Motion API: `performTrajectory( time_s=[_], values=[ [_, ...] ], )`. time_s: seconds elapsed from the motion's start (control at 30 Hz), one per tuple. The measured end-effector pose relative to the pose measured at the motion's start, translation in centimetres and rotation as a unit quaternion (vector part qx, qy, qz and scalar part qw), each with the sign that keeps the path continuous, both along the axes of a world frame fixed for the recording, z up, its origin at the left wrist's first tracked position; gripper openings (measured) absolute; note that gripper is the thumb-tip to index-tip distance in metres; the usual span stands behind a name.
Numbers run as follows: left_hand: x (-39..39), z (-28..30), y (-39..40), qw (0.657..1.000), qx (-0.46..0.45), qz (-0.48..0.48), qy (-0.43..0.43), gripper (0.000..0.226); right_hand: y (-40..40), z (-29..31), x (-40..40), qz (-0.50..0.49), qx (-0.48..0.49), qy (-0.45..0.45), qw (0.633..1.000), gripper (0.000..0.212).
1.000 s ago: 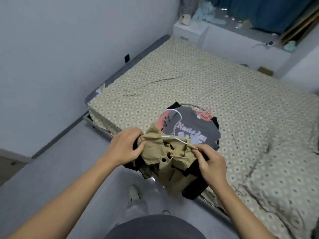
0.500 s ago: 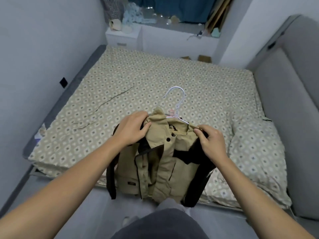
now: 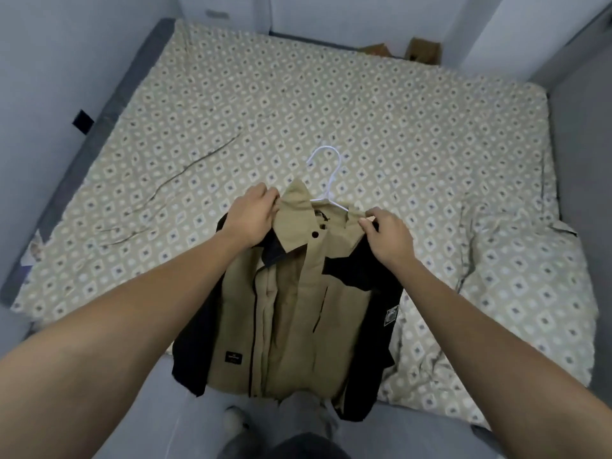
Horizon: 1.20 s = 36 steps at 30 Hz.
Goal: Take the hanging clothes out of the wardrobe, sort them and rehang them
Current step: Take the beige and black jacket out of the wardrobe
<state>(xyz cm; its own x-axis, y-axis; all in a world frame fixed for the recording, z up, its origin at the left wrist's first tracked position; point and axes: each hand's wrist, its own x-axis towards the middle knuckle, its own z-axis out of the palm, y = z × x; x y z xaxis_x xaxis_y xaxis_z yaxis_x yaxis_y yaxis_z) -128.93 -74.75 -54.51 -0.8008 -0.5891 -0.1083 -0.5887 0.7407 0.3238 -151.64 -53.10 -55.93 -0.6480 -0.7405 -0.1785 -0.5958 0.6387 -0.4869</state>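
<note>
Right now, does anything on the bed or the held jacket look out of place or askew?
Slightly. The khaki-and-black jacket, on a white wire hanger, has its left collar flap folded open. A long thin string trails loose across the patterned bedsheet. Nothing looks damaged.

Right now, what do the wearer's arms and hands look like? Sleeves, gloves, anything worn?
Both forearms are bare up to the frame edge; no sleeve shows. The left hand and right hand wear no gloves, and no ring, watch or wristband is visible. Fingernails are short and unpainted where they show. No markings can be made out on either arm.
</note>
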Motion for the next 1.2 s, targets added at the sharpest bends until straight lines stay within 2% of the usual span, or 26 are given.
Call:
performTrajectory(
  time_s=[0.13,0.23,0.43,0.67,0.87,1.03,1.2],
  values=[
    [-2.6,-1.4,-1.7,0.998,0.018,0.052,-0.016,0.036,-4.1,-2.8,-2.5,0.03,0.079,0.015,0.996,0.043],
    [-1.0,-1.5,-1.8,0.998,0.02,0.066,-0.014,0.036,-6.3,-2.8,-1.5,0.085,0.066,0.022,0.994,0.045],
    [6.8,1.5,-1.0,0.99,-0.005,0.131,-0.058,0.048,-10.6,0.4,4.6,0.175,0.003,0.019,0.984,0.053],
    [21.9,7.1,2.8,0.964,-0.061,0.253,-0.053,0.065,-13.3,6.1,17.7,0.327,-0.063,0.039,0.942,0.06],
    [39.1,10.6,13.7,0.907,-0.09,0.41,-0.041,0.067,-10.9,10.5,34.6,0.468,-0.117,0.05,0.874,0.061],
    [53.3,13.3,26.1,0.834,-0.111,0.535,-0.076,0.071,-5.7,14.1,51.1,0.604,-0.166,0.019,0.78,0.061],
    [61.7,16.4,39.2,0.74,-0.151,0.647,-0.101,0.07,1.0,16.4,64.8,0.711,-0.196,-0.006,0.675,0.064]
  ],
)
